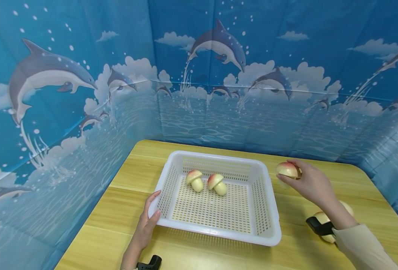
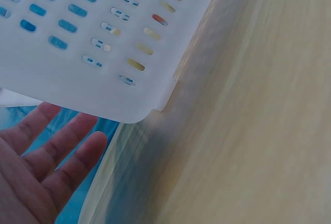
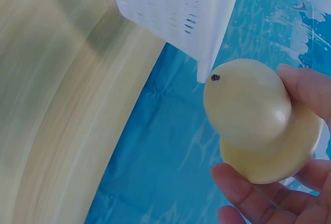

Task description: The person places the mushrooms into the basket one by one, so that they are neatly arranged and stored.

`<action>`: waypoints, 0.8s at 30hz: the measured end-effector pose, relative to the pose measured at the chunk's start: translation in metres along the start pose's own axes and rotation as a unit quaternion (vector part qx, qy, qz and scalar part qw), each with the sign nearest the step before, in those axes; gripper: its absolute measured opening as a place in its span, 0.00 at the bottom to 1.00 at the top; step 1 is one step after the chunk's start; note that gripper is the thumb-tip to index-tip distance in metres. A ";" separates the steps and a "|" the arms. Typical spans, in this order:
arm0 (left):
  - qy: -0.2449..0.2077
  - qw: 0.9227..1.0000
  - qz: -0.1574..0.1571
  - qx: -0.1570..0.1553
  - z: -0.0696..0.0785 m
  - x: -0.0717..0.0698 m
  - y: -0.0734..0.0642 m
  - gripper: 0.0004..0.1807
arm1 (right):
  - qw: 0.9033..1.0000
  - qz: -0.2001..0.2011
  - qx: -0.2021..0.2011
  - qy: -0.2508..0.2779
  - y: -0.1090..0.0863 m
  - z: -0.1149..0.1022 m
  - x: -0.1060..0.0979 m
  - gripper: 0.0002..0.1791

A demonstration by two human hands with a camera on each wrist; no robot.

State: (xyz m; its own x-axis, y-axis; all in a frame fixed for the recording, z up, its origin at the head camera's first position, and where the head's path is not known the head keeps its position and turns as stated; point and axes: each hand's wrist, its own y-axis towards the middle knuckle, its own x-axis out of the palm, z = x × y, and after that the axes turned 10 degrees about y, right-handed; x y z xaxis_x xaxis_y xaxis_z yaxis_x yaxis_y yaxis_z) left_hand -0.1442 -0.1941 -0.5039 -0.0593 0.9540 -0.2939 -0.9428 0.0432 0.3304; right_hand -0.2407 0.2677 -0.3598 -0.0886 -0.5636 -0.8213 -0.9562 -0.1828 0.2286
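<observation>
My right hand (image 1: pixel 311 183) holds a toy mushroom (image 1: pixel 288 170) with a red-tinged cream cap, to the right of a white perforated plastic basket (image 1: pixel 270 210). The right wrist view shows this mushroom's rounded pale stem end (image 3: pixel 248 105), with thumb and fingers gripping around the cap. Inside the basket lie two similar mushrooms, a left one (image 1: pixel 195 182) and a right one (image 1: pixel 218 184). At the basket's near left corner, my left hand (image 1: pixel 144 227) rests its thumb and a finger on the rim; its fingers look spread and fairly straight in the left wrist view.
More cream mushrooms (image 1: pixel 328 238) lie on the wooden table (image 1: pixel 118 202) at the right, partly hidden by my right forearm and a black wrist strap (image 1: pixel 320 226). A blue dolphin-print curtain (image 1: pixel 199 120) hangs around the table's back and sides.
</observation>
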 end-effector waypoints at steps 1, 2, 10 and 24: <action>-0.001 1.000 0.000 -0.001 0.000 0.000 0.000 0.28 | 1.000 0.000 0.000 0.000 0.000 -0.001 0.000 0.44; -0.003 1.000 -0.001 -0.001 0.000 0.000 0.000 0.28 | 1.000 0.001 -0.001 0.000 0.001 -0.002 0.000 0.44; -0.005 1.000 -0.001 -0.005 0.000 0.000 0.000 0.29 | 1.000 0.018 -0.008 0.003 0.004 -0.008 0.004 0.42; -0.001 1.000 -0.001 -0.004 -0.001 0.000 0.000 0.29 | 0.999 0.008 -0.037 0.004 0.012 -0.019 0.008 0.39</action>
State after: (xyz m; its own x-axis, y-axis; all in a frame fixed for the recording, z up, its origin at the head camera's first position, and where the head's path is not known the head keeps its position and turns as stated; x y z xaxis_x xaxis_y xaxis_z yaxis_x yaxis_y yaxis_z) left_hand -0.1446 -0.1945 -0.5044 -0.0563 0.9546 -0.2926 -0.9453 0.0433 0.3234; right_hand -0.2478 0.2456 -0.3531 -0.1014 -0.5735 -0.8129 -0.9311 -0.2331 0.2806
